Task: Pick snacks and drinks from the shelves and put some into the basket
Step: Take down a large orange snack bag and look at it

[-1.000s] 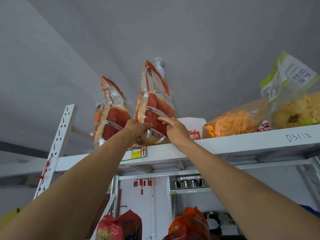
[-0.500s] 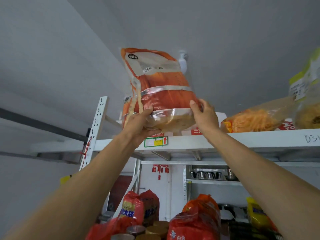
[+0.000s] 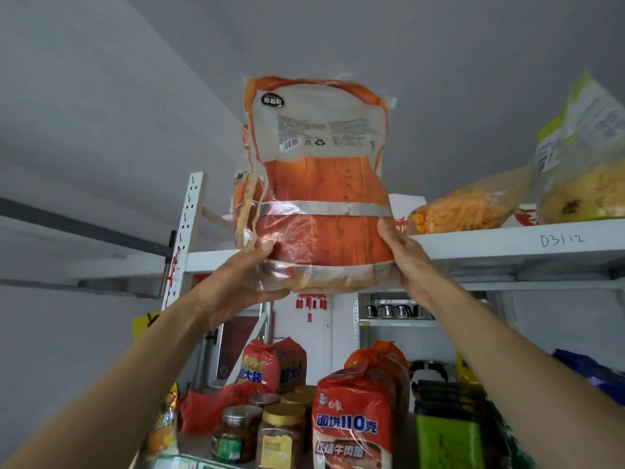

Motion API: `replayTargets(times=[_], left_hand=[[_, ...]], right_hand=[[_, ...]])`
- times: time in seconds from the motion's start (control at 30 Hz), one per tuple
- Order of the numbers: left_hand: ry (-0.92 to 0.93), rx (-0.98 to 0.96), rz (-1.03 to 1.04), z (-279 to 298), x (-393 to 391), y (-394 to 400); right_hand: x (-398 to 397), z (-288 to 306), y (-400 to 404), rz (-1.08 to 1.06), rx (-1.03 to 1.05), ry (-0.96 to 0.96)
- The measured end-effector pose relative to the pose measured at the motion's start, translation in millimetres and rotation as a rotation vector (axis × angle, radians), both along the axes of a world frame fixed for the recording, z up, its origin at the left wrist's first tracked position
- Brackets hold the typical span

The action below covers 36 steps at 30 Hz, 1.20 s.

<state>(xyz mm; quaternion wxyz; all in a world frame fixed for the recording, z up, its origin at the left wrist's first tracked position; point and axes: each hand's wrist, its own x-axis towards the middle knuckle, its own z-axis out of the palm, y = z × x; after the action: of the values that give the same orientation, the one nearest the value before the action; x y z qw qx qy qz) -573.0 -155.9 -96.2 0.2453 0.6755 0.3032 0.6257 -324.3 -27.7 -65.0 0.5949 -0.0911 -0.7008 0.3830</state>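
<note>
A large orange and clear snack bag [image 3: 321, 198] with a white label panel is held upright in front of the top shelf [image 3: 507, 242]. My left hand [image 3: 236, 282] grips its lower left corner from below. On the other side, my right hand [image 3: 406, 255] grips the lower right edge. A second bag of the same kind [image 3: 245, 204] stands behind it on the shelf, mostly hidden. The basket is not in view.
Yellow snack bags [image 3: 470, 208] [image 3: 581, 164] lie on the top shelf to the right. On the shelf below stand jars [image 3: 236, 431], red noodle packs [image 3: 351, 424], a red bag [image 3: 267, 363] and green packets [image 3: 446, 434]. A white perforated upright [image 3: 186, 231] is at left.
The bag has come off the top shelf toward me and now faces the camera flat; both hands came lower with it, and the view tilted down, showing more of the lower shelf.
</note>
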Motion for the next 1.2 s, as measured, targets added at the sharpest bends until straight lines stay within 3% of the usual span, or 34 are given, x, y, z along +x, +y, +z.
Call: replayTargets(times=[0.1,0.4,0.73,0.9,0.97,1.07,1.2], left_hand=[[0.137,-0.025,0.115,-14.1,2.6,0.6],[-0.021,0.023,0.152,-66.2,6.0,5.0],[-0.103,0.001,0.127,-93.9,14.0,-2.2],[-0.104,0.032,0.155,-92.5,19.2,-10.0],[-0.138,0.129,0.314,-90.2,25.9,-12.5],[-0.154,0.352,0.714,-89.2,35.6,-13.7],[-0.060,0.536,0.758,-93.2,80.1,-25.2]], right_hand=[[-1.9,-24.6,-0.4,-0.036,0.011,0.012],[-0.5,-77.5,2.0,-0.039,0.035,-0.026],[20.7,-100.4,3.0,0.243,0.001,-0.252],[14.9,-100.7,-15.1,0.153,0.007,-0.079],[10.9,-98.8,-24.0,0.114,0.034,0.016],[3.4,-95.1,-38.8,0.013,0.162,0.147],[-16.9,-91.9,-59.8,-0.227,0.318,0.231]])
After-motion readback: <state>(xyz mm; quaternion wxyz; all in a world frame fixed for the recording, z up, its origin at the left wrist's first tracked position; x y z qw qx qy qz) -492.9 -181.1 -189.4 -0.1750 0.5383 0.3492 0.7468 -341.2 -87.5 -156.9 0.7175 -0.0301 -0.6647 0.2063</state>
